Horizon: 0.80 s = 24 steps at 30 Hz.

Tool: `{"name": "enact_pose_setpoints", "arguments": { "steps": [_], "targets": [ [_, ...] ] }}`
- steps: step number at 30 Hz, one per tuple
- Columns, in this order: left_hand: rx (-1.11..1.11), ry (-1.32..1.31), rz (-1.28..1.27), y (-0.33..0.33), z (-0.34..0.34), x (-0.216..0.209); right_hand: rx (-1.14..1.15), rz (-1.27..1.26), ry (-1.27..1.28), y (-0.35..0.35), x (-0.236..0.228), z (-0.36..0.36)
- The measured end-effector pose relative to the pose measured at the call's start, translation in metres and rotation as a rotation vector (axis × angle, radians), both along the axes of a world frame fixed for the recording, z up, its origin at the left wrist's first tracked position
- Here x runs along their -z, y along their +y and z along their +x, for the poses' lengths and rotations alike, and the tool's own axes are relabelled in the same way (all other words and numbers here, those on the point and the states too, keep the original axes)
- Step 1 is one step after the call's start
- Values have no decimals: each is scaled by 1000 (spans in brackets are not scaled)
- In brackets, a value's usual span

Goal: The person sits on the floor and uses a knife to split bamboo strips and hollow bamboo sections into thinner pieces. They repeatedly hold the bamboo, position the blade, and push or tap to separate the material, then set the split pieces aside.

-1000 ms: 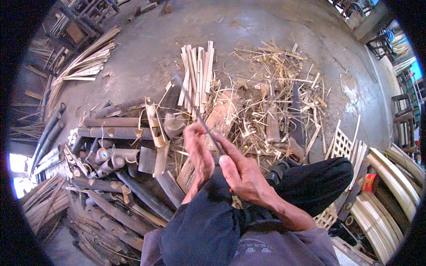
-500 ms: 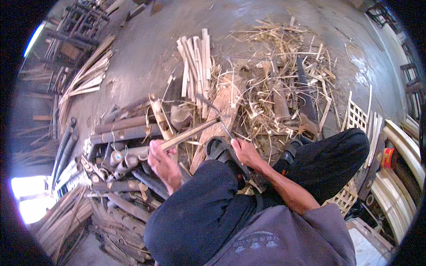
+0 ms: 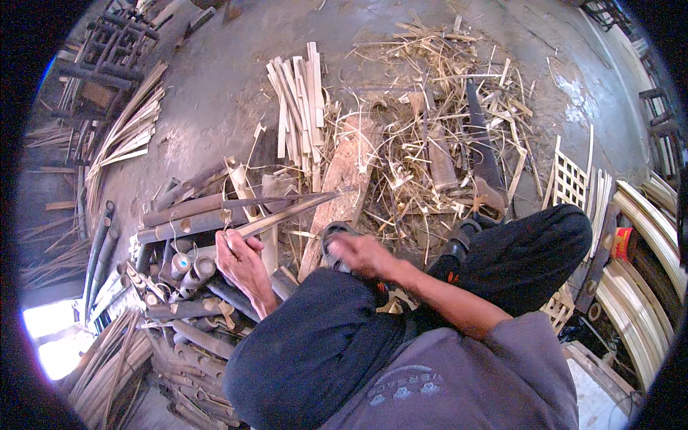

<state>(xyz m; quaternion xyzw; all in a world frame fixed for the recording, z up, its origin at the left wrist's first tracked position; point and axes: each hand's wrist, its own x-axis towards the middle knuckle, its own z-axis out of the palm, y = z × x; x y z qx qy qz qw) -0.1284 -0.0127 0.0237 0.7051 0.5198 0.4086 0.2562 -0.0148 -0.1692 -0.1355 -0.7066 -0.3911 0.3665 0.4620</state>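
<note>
My left hand [image 3: 240, 259], closed, grips the near end of a split bamboo strip [image 3: 290, 215]. The strip slants up to the right, its far end over a rough wooden block [image 3: 351, 161]. My right hand [image 3: 362, 256] is curled and smeared by motion in front of the sandal on my left foot. It held a knife in the earlier frame; the knife does not show distinctly in it now. A narrow dark shape runs along the upper side of the strip, and I cannot tell whether it is the blade.
Pale bamboo strips [image 3: 299, 107] lie stacked beyond the block. Shavings [image 3: 408, 172] litter the floor around a handsaw [image 3: 481, 143]. Cut bamboo tubes [image 3: 193, 226] are piled left. On the right stand a woven lattice panel [image 3: 571, 183] and bundles of long strips [image 3: 645, 215].
My right hand has moved left and slightly toward me, away from the strip's far end. My left hand and the strip have shifted a little left. The knife no longer shows distinctly.
</note>
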Motion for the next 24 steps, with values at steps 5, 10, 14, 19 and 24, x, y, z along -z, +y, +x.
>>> {"name": "enact_pose_setpoints", "arguments": {
  "steps": [5,10,14,19,24],
  "targets": [
    [-21,16,-77,4,-8,2,164,-146,152,-5,-9,18],
    [-11,77,-3,-1,1,-9,-151,-106,-68,-11,-30,23],
    [8,87,-38,4,-3,-8,94,-278,-22,-16,17,42],
    [28,315,372,34,-4,3,122,-410,-17,-47,35,44],
    [317,-439,-18,38,46,16,401,-240,596,-37,-9,64]
  ]
}}
